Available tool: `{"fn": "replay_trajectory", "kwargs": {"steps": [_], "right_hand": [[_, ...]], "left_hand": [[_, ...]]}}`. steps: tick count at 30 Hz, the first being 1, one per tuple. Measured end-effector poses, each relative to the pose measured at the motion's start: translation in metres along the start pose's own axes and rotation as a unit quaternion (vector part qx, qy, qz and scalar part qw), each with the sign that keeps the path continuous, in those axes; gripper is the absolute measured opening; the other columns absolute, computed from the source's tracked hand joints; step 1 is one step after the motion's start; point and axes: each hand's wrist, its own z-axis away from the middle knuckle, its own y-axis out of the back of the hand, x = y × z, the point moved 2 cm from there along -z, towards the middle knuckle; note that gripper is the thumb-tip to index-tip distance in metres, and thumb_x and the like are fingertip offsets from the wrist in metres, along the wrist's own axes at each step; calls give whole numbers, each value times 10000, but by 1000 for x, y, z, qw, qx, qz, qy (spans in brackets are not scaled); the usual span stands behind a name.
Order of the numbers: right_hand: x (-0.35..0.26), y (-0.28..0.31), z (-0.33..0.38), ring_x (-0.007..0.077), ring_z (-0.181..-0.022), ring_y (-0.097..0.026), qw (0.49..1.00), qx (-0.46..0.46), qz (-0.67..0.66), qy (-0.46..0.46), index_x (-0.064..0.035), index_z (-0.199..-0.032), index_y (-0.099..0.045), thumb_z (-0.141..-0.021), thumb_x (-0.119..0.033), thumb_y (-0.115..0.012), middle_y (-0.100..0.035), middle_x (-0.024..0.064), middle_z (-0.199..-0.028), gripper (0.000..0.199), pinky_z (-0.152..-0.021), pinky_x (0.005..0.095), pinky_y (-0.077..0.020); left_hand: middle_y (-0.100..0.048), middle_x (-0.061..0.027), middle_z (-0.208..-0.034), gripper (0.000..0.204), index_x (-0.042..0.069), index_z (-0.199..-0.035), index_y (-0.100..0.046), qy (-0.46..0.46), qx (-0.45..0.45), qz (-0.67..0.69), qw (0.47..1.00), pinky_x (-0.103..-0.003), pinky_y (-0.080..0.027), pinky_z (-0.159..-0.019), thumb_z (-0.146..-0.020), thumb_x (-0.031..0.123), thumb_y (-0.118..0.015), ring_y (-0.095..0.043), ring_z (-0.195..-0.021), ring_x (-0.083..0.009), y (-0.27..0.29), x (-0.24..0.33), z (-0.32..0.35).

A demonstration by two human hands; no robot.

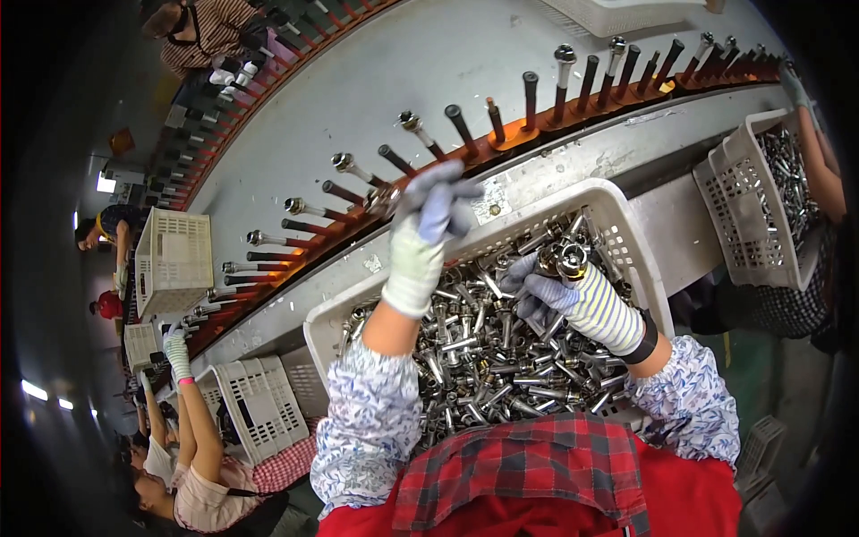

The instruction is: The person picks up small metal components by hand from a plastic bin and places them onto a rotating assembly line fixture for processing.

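My left hand [434,204], in a white and grey glove, is raised over the near edge of the conveyor. Its fingers are blurred, so their hold is unclear; a chrome round-headed piece [383,199] shows right beside them. My right hand [559,291], in a striped glove with grey fingers, is closed around chrome ratchet-like parts [570,259] with round heads. It hovers over a pale plastic crate [649,268] heaped with similar chrome parts [483,358] that have short shanks.
A curved conveyor [514,134] carries upright posts, some black-capped, others topped with chrome heads. More crates stand left [259,407] and right [761,206]. Co-workers sit along the line; a gloved hand [177,353] reaches in at left, and a person's arm [819,152] at right.
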Motion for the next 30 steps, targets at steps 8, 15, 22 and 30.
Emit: {"fn": "replay_trajectory", "kwargs": {"steps": [8, 15, 22, 30], "right_hand": [[37, 34, -9, 110, -775, -599, 970, 22, 212, 116, -4, -1165, -526, -932, -243, -561, -635, 60, -965, 336, -717, 254, -497], [-16, 33, -14, 102, -735, -594, 978, 116, 51, 165, -11, -1111, -586, -949, -174, -513, -636, 63, -882, 241, -651, 234, -504], [-48, 86, -56, 97, -695, -596, 907, 255, 75, 328, -40, -1173, -546, -943, -276, -527, -648, 94, -1037, 330, -606, 222, -501], [-71, 100, -166, 88, -561, -580, 896, 235, 179, 331, -50, -1085, -602, -911, -312, -589, -672, 45, -860, 315, -499, 218, -477]], "left_hand": [[-641, -44, -1024, 161, 52, -1042, -640, -93, 113, -59, 987, -308, -401, -938, -910, 124, -582, -574, -983, -165, 8, -65, -112], [-624, -34, -942, 197, 30, -1053, -633, 72, 156, -2, 985, -274, -425, -817, -911, 154, -578, -551, -858, -135, 54, -101, -98], [-392, -148, -1404, 523, -24, -1379, -330, -16, 121, -13, 992, -330, -254, -1100, -918, 131, -523, -346, -1325, -238, 70, -72, 15], [-569, -140, -1188, 326, 101, -1129, -575, 12, -234, -367, 900, -442, -421, -961, -814, 183, -598, -543, -1091, -320, 63, -54, 219]]}}
